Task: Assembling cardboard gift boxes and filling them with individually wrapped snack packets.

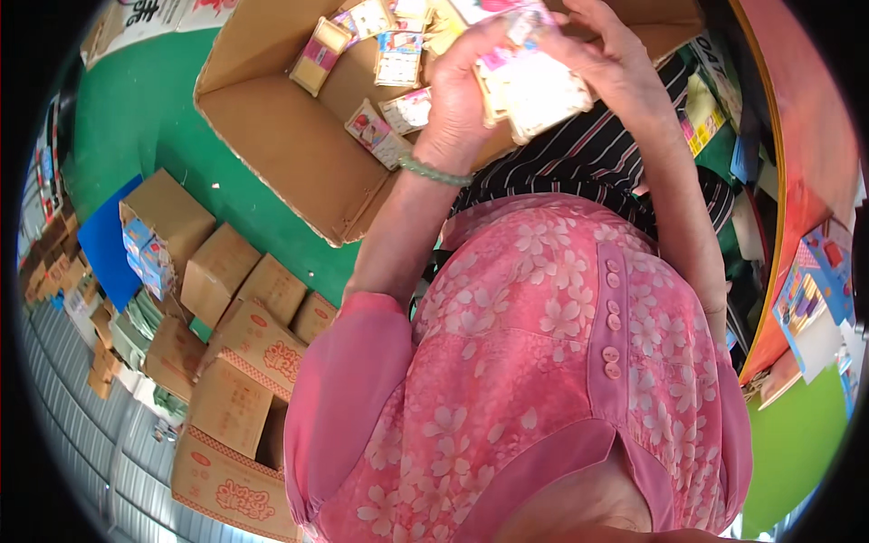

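Observation:
Over the cardboard box (272,145), I hold a stack of small pale, frame-shaped pieces with pink printed cards (543,95). My left hand (460,90), with a green bead bracelet (434,172) at the wrist, grips the stack from its left side. My right hand (620,68) is on the right side, its fingers bent over the stack's upper part. Glare washes out much of the stack's surface. Inside the box lie several similar pieces, among them a tilted one (321,56), an upright one (399,56) and another (376,136) near the box's near wall.
Brown cartons (226,416) are piled at the lower left on the green floor (118,118). A blue sheet (107,240) leans behind an open carton (172,213). At the right, a red-orange surface with a yellow edge (769,299) curves past my right arm; printed sheets (810,308) lie on it.

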`<state>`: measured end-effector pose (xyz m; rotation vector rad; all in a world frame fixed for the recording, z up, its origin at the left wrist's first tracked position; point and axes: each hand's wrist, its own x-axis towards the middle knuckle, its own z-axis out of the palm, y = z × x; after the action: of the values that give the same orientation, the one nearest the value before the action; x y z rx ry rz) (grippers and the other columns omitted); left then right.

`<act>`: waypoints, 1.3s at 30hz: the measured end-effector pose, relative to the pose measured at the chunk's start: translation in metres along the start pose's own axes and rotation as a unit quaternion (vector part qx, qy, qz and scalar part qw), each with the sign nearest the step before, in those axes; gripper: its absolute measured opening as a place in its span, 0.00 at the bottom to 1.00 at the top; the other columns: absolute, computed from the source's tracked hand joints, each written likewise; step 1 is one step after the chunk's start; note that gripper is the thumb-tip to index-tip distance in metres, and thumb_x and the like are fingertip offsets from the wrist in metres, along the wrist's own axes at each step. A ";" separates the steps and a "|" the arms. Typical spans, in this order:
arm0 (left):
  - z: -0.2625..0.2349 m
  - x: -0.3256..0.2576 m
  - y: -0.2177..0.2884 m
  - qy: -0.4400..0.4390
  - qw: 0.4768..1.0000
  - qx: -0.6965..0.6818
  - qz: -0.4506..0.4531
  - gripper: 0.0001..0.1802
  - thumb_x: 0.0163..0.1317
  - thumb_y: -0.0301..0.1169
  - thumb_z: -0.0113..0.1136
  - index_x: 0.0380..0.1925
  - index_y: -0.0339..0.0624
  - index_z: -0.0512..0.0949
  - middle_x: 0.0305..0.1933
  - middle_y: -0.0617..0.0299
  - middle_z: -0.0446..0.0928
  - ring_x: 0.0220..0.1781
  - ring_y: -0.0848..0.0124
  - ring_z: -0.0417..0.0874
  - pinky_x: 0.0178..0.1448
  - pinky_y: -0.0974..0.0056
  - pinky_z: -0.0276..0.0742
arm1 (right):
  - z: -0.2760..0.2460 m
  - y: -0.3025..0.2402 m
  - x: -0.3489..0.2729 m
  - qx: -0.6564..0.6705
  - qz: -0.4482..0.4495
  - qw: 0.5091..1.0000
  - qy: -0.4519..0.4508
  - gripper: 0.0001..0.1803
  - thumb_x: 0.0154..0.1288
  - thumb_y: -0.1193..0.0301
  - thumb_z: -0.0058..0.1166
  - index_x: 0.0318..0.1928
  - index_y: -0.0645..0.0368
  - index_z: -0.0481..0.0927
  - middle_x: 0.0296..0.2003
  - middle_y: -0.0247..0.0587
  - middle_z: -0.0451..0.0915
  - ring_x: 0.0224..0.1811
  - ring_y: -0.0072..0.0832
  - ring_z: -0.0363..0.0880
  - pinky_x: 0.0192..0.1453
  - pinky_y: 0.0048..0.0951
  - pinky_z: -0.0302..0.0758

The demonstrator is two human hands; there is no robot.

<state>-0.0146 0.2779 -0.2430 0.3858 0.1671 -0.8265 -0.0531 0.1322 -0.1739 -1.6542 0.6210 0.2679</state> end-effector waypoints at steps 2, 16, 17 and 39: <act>0.002 0.004 -0.013 0.027 0.997 0.052 0.044 0.18 0.63 0.33 0.54 0.48 0.31 0.75 0.43 0.54 0.81 0.43 0.65 0.84 0.50 0.63 0.80 | -0.001 0.037 0.008 0.067 -0.060 0.996 -0.020 0.34 0.66 0.66 0.60 0.67 0.64 0.62 0.56 0.41 0.74 0.53 0.24 0.76 0.51 0.25 0.76; -0.142 -0.021 0.104 0.211 0.479 0.813 -0.257 0.32 0.57 0.45 0.61 0.57 0.36 0.72 0.60 0.42 0.72 0.63 0.51 0.73 0.67 0.47 0.68 | -0.011 0.031 -0.002 0.274 0.033 0.955 -0.105 0.22 0.67 0.62 0.58 0.56 0.61 0.77 0.46 0.36 0.82 0.44 0.19 0.82 0.47 0.23 0.78; -0.158 -0.030 0.102 0.186 0.387 0.863 -0.265 0.30 0.56 0.42 0.62 0.55 0.37 0.73 0.61 0.43 0.71 0.65 0.50 0.71 0.67 0.47 0.68 | -0.011 0.025 -0.003 0.304 0.076 0.944 -0.107 0.23 0.68 0.64 0.58 0.60 0.60 0.75 0.50 0.37 0.81 0.45 0.21 0.81 0.46 0.25 0.78; -0.237 -0.039 0.137 0.065 0.612 0.734 -0.287 0.23 0.46 0.38 0.73 0.41 0.38 0.83 0.40 0.49 0.82 0.43 0.60 0.84 0.47 0.58 0.78 | -0.005 0.043 0.005 0.322 0.049 0.938 -0.117 0.18 0.67 0.61 0.59 0.52 0.60 0.81 0.42 0.33 0.84 0.41 0.20 0.82 0.46 0.25 0.78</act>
<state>0.0626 0.4823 -0.4119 2.0629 -0.3512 -1.4602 -0.0735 0.1234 -0.2119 -0.9447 0.5359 0.2899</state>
